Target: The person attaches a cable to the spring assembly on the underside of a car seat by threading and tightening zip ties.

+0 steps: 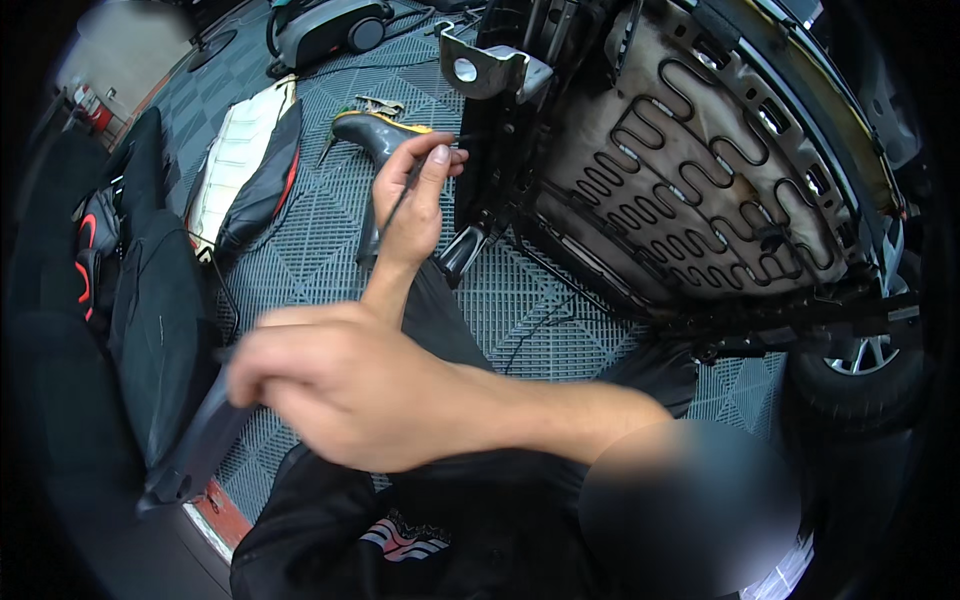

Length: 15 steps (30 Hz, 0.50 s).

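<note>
My left hand [410, 200], in the upper middle, is closed on a thin dark rod or cord [398, 208], beside the seat frame's black side. My right hand [320, 380] is lower and motion-blurred, with fingers curled around a long dark flat piece [190, 450] at the left. To the right lies a tilted seat frame with zigzag springs [670, 200] on a stained backing. A metal bracket [485, 65] sticks out at its top. Beyond my left hand is a grey boot with yellow trim [365, 135].
Black seat parts [150, 320] stand along the left. A cream-backed cover [240, 160] lies on the grey grated floor [280, 280]. A green-and-black machine [320, 35] is at the back. A wheel [855, 365] is at the right. Loose cords cross the floor.
</note>
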Motion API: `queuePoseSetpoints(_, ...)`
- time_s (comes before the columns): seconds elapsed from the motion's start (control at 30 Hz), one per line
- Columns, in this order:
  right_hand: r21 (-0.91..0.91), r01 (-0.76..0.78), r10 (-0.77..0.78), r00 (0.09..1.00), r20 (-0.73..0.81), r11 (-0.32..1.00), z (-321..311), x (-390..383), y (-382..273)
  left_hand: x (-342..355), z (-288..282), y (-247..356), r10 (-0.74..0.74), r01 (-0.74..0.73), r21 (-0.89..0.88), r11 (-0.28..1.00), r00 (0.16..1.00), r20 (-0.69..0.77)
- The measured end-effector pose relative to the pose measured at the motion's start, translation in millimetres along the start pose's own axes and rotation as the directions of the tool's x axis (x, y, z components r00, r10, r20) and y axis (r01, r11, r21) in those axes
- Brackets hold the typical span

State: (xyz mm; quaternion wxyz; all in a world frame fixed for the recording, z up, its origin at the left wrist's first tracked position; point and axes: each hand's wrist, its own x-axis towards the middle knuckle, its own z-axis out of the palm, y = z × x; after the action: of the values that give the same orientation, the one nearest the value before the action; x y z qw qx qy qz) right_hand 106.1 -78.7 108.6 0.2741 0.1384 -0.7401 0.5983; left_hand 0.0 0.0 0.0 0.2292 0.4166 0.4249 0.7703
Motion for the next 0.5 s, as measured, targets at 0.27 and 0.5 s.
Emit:
queuePoseSetpoints(0.27,0.582,-0.279,0.580,0.691,-0.431,0.764,-28.6,-192.9,-47.1,-96.4,2.8,-26.1,-0.150,0.036,0.430,0.902,0.961,0.233)
queuePoseSetpoints(0.5,0.454,0.036,0.371,0.520,-0.769,0.890,-76.1,-239.1,-51.4,-84.0,52.8,-39.7,0.099,-0.352,0.648,0.675,0.914,0.394)
